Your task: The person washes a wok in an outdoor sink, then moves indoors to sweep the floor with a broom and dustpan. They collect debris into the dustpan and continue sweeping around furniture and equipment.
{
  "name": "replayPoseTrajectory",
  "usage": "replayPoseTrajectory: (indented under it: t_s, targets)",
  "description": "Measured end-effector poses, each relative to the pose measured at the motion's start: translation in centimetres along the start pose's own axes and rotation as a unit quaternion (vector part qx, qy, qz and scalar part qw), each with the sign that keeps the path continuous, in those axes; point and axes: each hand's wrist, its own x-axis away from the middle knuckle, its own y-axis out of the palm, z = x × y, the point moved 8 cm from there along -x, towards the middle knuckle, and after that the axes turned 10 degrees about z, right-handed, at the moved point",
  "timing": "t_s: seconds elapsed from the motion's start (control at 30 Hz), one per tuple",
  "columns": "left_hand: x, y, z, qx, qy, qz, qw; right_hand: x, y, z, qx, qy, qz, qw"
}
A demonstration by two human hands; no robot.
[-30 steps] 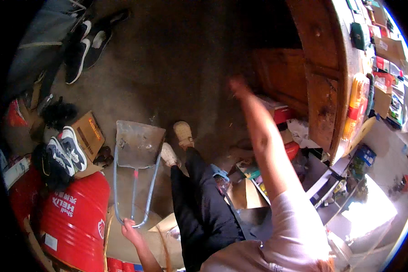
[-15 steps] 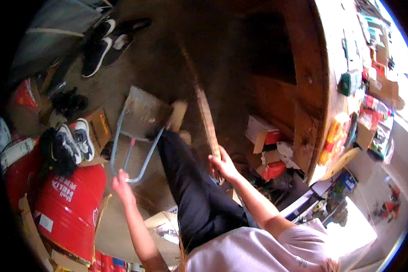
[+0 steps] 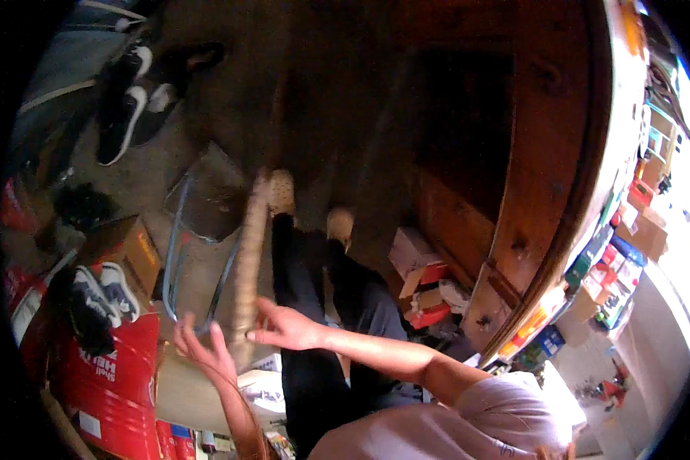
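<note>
A long, rough wooden stick (image 3: 249, 268), smeared by motion, stands between my two hands, its lower part nearest them. From the right, my right hand (image 3: 291, 328) has its thumb and fingers closed about the stick. My left hand (image 3: 205, 351) is just to the left, fingers spread and holding nothing I can see. Beyond it is a dustpan-like flat pan (image 3: 211, 195) with a bent blue-grey tube handle (image 3: 175, 253). The left fingers overlap the near end of that handle; I cannot tell whether they touch it.
A red carton (image 3: 119, 383) bears grey-white sneakers (image 3: 115, 291) at left. Black shoes (image 3: 123, 123) lie on the floor, far left. Small boxes (image 3: 418, 264) sit beside a wooden cabinet (image 3: 544, 153) at right, its top cluttered. My slippered feet (image 3: 282, 192) are ahead.
My right hand has swung left with the stick, bringing it near my left hand. The left fingers have spread, and the view has shifted. Both of my legs now show side by side.
</note>
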Motion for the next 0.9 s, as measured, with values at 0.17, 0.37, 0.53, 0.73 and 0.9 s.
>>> replayPoseTrajectory:
  t_s: [0.17, 0.37, 0.53, 0.73, 0.9]
  targets:
    - [2.9, 1.5, 0.5, -0.123, -0.026, -0.163, 0.979, -4.9, -8.3, -0.3, -0.110, -0.138, -0.255, 0.951]
    - [4.9, 4.7, -4.3, -0.285, -0.030, -0.117, 0.951, -22.5, -49.6, 14.8, -0.150, -0.086, 0.260, 0.950]
    - [4.9, 17.2, -7.5, -0.223, -0.077, -0.124, 0.964, -14.7, -83.1, 20.7, 0.385, -0.056, 0.632, 0.670]
    - [1.6, 33.5, -7.5, -0.157, -0.074, -0.117, 0.978, -6.7, -92.6, 22.9, 0.395, 0.100, 0.652, 0.640]
    - [-0.6, 40.8, -6.7, -0.118, -0.069, -0.087, 0.987, -3.8, -95.1, 23.5, 0.387, 0.095, 0.659, 0.638]
